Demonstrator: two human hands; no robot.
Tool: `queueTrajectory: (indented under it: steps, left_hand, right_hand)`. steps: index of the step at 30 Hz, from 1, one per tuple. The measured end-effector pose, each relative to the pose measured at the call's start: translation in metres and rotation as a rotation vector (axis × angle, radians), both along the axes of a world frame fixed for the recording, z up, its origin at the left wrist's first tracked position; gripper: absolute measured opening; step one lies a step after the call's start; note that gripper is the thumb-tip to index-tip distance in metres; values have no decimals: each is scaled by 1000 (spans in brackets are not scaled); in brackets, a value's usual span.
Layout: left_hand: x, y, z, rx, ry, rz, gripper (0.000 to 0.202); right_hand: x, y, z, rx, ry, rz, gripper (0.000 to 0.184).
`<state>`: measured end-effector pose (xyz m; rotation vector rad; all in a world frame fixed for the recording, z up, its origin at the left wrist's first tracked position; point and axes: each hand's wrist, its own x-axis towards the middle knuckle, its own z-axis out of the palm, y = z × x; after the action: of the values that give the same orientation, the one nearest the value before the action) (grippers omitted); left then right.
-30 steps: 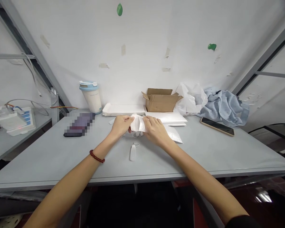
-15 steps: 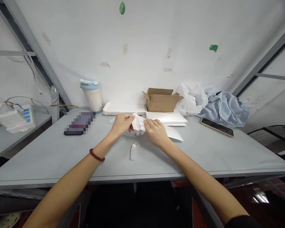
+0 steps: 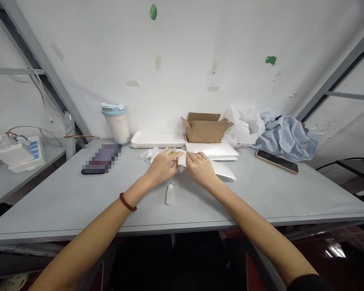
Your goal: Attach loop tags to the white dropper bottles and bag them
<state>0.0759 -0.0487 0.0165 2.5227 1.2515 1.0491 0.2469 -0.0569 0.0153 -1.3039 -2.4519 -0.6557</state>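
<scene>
Both hands meet at the middle of the grey table (image 3: 261, 198), and I see them pressed onto one crumpled white packet (image 3: 180, 160) that lies on the tabletop. My left hand (image 3: 162, 167) lies over its left part with the fingers (image 3: 175, 154) curled down onto the wrapping; my right hand (image 3: 200, 167) comes in from the other side, fingers bent and closed on the packet's right edge. The two sets of fingertips almost touch above it. I cannot tell what is inside the wrapping.

Just in front of the hands, nearer to me, a small white tag (image 3: 170, 194) with a loop at its top lies flat. A few similar white pieces (image 3: 148, 153) sit just left of the left hand's knuckles. A flat white padded envelope (image 3: 224, 169) lies beside the right hand, partly under it. A red bead bracelet (image 3: 128, 202) circles the left wrist.

Farther back, against the wall, a stack of white trays (image 3: 157, 140) sits next to an open cardboard box (image 3: 205, 127). A blue-lidded cup (image 3: 116, 123) stands at the left, a dark phone (image 3: 277, 161) lies at the right near a bundled blue cloth (image 3: 286, 137) and a white plastic bag (image 3: 244, 125).
</scene>
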Motion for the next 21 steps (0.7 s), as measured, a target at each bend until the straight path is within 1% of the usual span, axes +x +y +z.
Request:
queueTrajectory:
  steps: [3, 6, 12, 14, 16, 18, 21]
  left_hand:
    - [1, 1, -4, 74, 108, 34, 35]
    - [2, 0, -5, 97, 162, 50, 35]
    - [4, -3, -5, 142, 224, 76, 32]
    - [4, -3, -7, 151, 223, 41, 34]
    - [4, -1, -9, 118, 220, -18, 34]
    - [4, 0, -10, 51, 221, -65, 31]
    - [3, 2, -10, -25, 189, -92, 23]
  right_hand:
    - [2, 1, 0, 10, 10, 24, 20]
    - [6, 2, -1, 53, 29, 44, 14]
    - [12, 7, -9, 191, 29, 135, 19]
    - [13, 9, -11, 220, 29, 174, 23]
    - [15, 10, -13, 243, 31, 214, 25]
    - [17, 11, -15, 257, 33, 245, 26]
    - [17, 11, -15, 258, 44, 256, 28]
